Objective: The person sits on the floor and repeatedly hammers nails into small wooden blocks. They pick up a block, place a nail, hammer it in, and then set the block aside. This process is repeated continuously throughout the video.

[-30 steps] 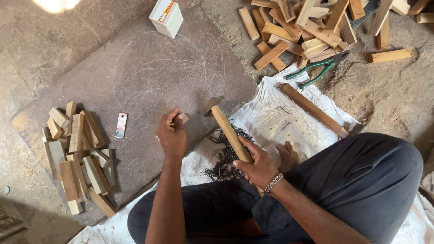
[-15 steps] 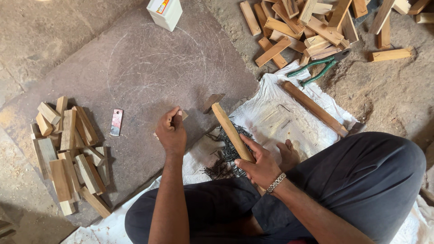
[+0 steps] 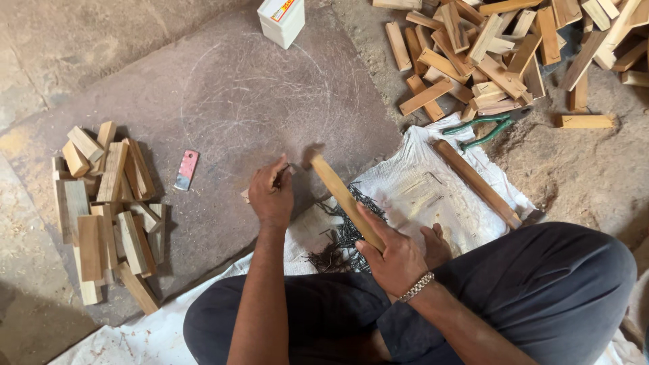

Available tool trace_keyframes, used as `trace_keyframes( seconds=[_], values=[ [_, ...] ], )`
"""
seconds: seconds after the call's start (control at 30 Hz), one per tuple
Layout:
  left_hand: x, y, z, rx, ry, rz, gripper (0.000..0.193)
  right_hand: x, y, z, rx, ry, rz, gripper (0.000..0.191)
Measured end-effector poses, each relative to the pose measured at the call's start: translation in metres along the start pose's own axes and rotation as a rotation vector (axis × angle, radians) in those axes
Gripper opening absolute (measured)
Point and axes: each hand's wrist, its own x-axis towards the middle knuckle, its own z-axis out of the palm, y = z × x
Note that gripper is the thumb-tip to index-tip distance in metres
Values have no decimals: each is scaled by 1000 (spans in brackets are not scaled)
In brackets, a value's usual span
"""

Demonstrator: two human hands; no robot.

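Note:
My left hand (image 3: 272,191) rests on the stone slab (image 3: 230,101), pinching a thin dark nail upright on a small wooden piece (image 3: 246,195) that it mostly hides. My right hand (image 3: 395,255) grips the wooden handle of a hammer (image 3: 345,197), whose head end points up and left toward my left hand, a short way to its right. A heap of dark nails (image 3: 341,233) lies on the white sack (image 3: 419,186) between both hands.
A stack of short wood blocks (image 3: 105,203) lies at left, a larger heap (image 3: 500,47) at top right. A small red and grey object (image 3: 186,169), a white box (image 3: 282,20), green-handled pliers (image 3: 480,128) and a long wooden stick (image 3: 476,182) lie around.
The view shifted slightly. The hammer has stayed angled toward my left hand, which keeps its place on the slab with the nail.

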Motion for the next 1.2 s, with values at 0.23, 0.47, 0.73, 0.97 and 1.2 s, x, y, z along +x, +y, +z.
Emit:
trace_keyframes(
  seconds=[0.23,0.47,0.73,0.97,1.2],
  values=[
    [2,7,-4,-123,-24,-211,60,8,-31,5,-99,47,-103,60],
    [4,7,-6,-48,-72,-259,65,23,-42,3,-135,117,-232,59],
    [6,2,-10,-185,-103,-297,75,5,-30,15,-50,280,-367,49],
    [9,4,-11,-164,-102,-303,76,20,-21,23,-233,222,-294,56],
    [13,2,-11,-104,-158,-370,82,11,-17,33,-2,333,-421,46]
  ],
)
